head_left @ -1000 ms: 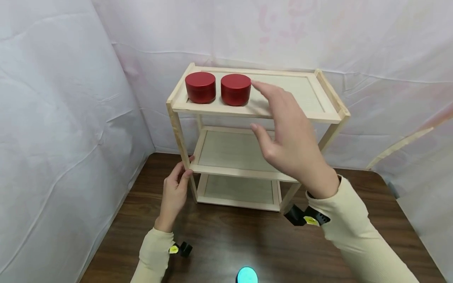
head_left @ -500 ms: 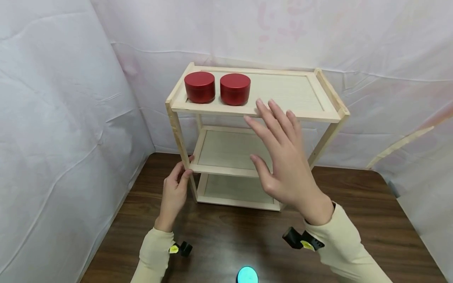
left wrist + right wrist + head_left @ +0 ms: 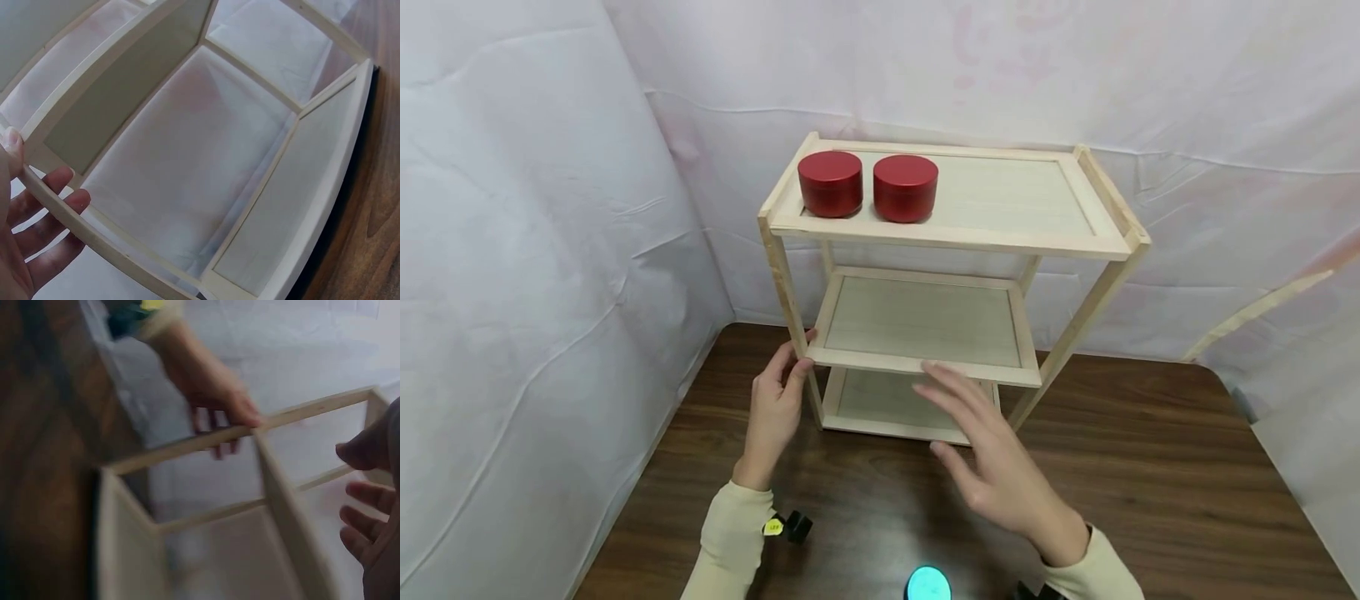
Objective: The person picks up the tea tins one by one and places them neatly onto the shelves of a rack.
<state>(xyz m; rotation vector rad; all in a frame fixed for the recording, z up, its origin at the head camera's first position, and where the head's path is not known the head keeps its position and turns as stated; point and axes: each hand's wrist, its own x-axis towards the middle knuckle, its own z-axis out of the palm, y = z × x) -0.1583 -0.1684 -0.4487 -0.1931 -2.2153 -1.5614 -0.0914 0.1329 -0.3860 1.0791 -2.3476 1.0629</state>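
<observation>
Left grip [image 3: 775, 410] of mine is wrapped round the front left post [image 3: 785, 287] of the wooden rack [image 3: 880, 361], at the corner where the middle shelf [image 3: 925, 321] joins it. My thumb lies on the near side and the other fingers reach behind the post. I judge I hold it there because that joint is a firm place from which to steady such a slender frame.

My right grip [image 3: 1003, 471] is unclenched with nothing in it, thumb well away from the bent, spread fingers. It hovers over the bench [image 3: 1150, 433], before the rack. From the head view its fingertips overlap the middle shelf's front edge; the right wrist view, partly blurred, seems to show a gap between fingers and wood.

So the rack lies within my left grip and just ahead of my right. Above both, well apart from either, the left red tin [image 3: 831, 187] and the right red tin [image 3: 905, 192] stand upright on the top shelf [image 3: 1007, 196], towards its left end and close to its front edge. They are side by side, not touching; that spacing, I think, keeps one from knocking the other.

Farther out, a turquoise disc [image 3: 928, 583] sits on the bench nearer me, and white cloth [image 3: 1000, 75] hangs behind the rack.
</observation>
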